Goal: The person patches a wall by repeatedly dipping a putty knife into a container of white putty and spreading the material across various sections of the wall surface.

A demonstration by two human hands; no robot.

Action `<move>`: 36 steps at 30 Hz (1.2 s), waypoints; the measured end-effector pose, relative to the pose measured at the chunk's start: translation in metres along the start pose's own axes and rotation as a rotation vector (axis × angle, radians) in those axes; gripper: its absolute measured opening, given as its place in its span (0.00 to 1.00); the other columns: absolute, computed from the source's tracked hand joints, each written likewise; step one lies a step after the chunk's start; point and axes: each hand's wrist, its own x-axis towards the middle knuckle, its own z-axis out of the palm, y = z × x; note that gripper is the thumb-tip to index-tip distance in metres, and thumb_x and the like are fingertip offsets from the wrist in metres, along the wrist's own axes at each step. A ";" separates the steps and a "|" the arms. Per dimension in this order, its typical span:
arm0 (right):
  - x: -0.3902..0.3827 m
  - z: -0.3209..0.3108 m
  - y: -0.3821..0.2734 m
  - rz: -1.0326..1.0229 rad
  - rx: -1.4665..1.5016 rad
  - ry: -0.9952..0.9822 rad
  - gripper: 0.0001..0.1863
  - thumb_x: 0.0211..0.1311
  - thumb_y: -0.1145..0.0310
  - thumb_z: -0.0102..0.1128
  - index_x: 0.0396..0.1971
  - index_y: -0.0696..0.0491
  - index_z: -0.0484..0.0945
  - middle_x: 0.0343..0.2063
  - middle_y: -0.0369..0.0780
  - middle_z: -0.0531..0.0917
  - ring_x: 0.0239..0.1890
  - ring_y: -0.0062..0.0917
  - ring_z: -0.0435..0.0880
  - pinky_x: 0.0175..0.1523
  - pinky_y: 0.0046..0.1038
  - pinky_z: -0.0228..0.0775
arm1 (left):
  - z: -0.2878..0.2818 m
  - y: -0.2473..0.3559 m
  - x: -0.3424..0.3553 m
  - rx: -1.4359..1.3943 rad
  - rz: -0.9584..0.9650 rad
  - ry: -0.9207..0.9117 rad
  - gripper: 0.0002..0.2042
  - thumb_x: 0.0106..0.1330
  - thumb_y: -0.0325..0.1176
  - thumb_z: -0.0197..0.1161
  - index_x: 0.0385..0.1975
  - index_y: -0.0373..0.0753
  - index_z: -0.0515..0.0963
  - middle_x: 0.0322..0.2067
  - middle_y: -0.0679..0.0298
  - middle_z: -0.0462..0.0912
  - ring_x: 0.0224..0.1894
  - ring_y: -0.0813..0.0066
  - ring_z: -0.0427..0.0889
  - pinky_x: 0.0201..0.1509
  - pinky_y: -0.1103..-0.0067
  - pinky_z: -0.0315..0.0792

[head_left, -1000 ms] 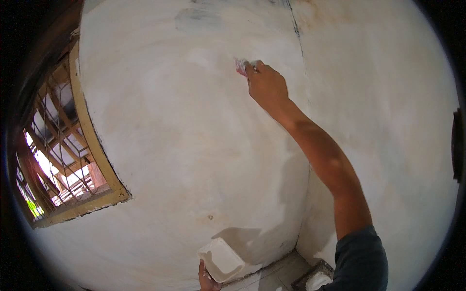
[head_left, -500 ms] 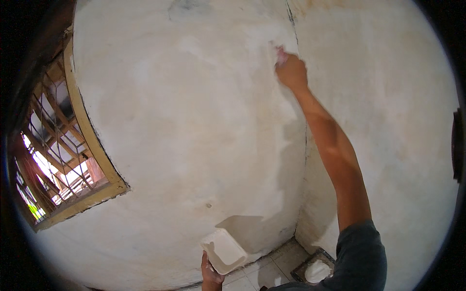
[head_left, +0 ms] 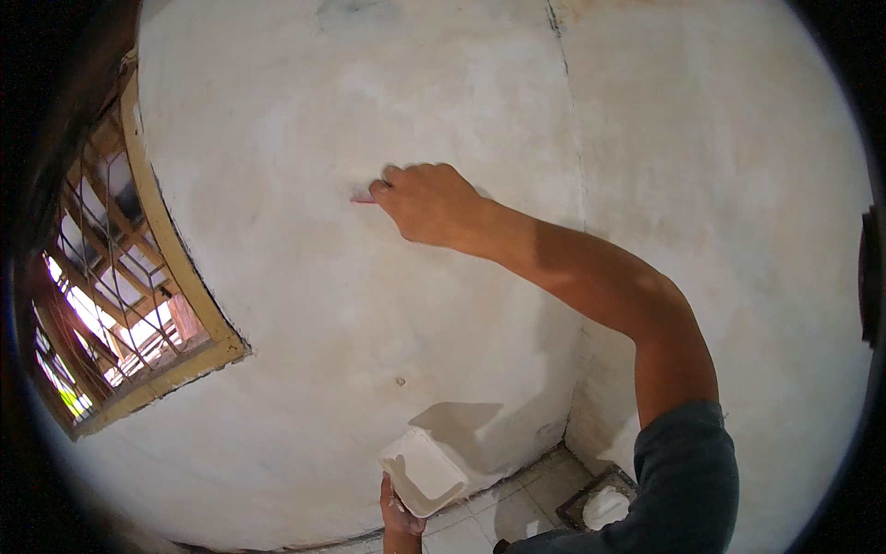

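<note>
My right hand (head_left: pixel 429 203) is raised against the off-white wall (head_left: pixel 305 268), with its fingers closed round a thin pink-red scraper (head_left: pixel 362 199). Only a narrow edge of that tool shows past my fingers, close to the wall surface; the rest is hidden. Low in front of me, my left hand (head_left: pixel 399 515) grips a white rectangular tub (head_left: pixel 403 496) by its left side. The tub is tilted and its open top faces me. Inside, it looks white, but I cannot tell how much paste it holds.
A barred window with a yellowish wooden frame (head_left: pixel 217 346) is at the left. The wall meets a second one at a cracked corner (head_left: pixel 580 175). At the lower right, a white rounded thing (head_left: pixel 606 507) lies on a dark square patch on the tiled floor (head_left: pixel 521 512).
My right hand has swept left and down across the wall with the scraper, away from the corner. My left hand and the tub have hardly moved.
</note>
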 end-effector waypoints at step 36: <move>-0.289 0.081 -0.189 0.959 1.331 -0.386 0.33 0.57 0.74 0.60 0.62 0.64 0.61 0.49 0.54 0.79 0.52 0.35 0.80 0.56 0.30 0.70 | -0.001 -0.022 0.007 -0.034 -0.035 0.056 0.27 0.72 0.50 0.48 0.62 0.37 0.64 0.56 0.59 0.74 0.57 0.68 0.75 0.61 0.72 0.68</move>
